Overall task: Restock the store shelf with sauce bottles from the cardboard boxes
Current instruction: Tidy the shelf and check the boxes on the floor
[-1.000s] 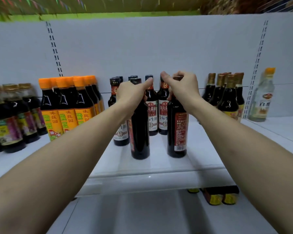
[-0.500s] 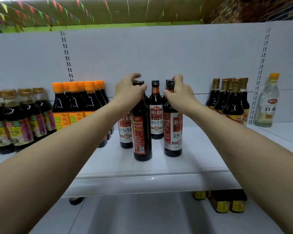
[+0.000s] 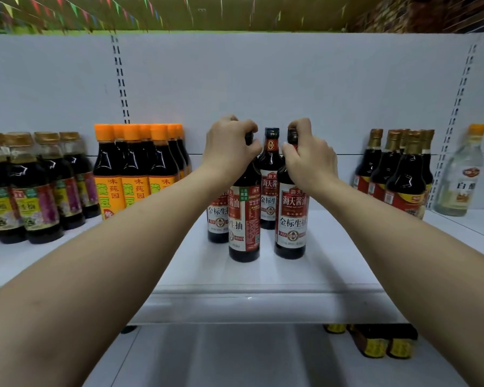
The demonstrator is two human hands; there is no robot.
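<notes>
Two soy sauce bottles stand on the white shelf [image 3: 249, 303], a bit back from its front lip, so this looks like the facing-up bit. The left hand [image 3: 229, 146] is wrapped round the neck of the left-front bottle [image 3: 244, 224], and the right hand [image 3: 309, 157] pinches the neck of the right-front bottle [image 3: 291, 219]. I'd twist at the neck, base flat, till the left label faces out like the right one, then slide both back beside the rear pair [image 3: 269, 191] without clipping them.
</notes>
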